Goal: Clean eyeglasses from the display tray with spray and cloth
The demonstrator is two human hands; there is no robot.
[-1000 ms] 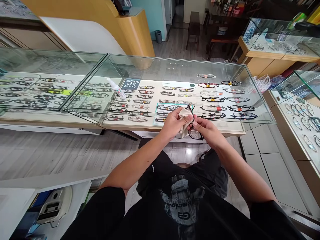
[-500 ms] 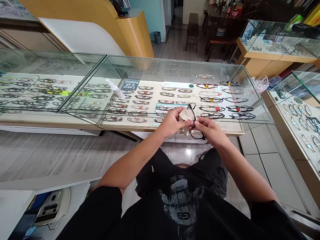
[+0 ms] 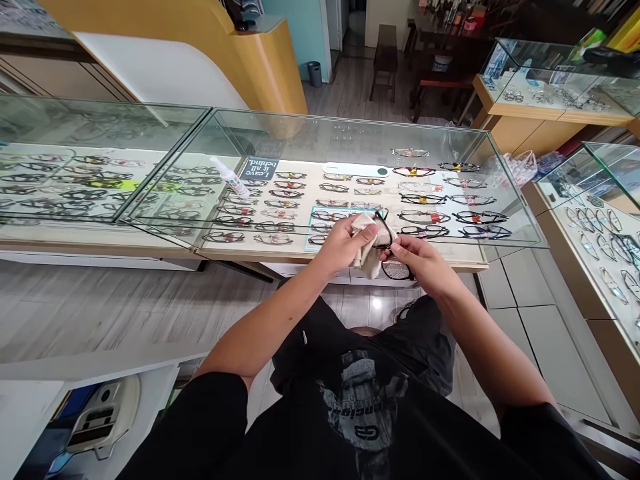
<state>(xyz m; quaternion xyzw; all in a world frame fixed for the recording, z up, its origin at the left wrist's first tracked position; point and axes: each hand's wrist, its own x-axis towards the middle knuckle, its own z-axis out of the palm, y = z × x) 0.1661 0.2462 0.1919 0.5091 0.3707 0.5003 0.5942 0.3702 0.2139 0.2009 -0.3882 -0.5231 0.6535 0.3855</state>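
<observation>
Scanning left to right along the glass display case (image 3: 240, 256): near the left edge of its top surface, a white bottle (image 3: 232, 179) with a tapered cap, seemingly upright. Just right of it, under the glass, a dark sign (image 3: 263, 168) reading "Leave it all behind."

At the front edge, right of its middle: your left hand (image 3: 344, 247), fingers closed around a cream cleaning cloth (image 3: 369, 259), thumb on top, loose folds hanging below. The cloth bears against the upper lens of black-rimmed eyeglasses (image 3: 399, 269). These are held in the air by the front edge, one lens above the other; the lower lens hangs bare, just below your right fingertips.

Your right hand (image 3: 421, 261): thumb and fingers pinched narrow on the frame, near its middle. Towards the right edge, inside, rows of spectacle frames (image 3: 424, 231) with coloured tags.
</observation>
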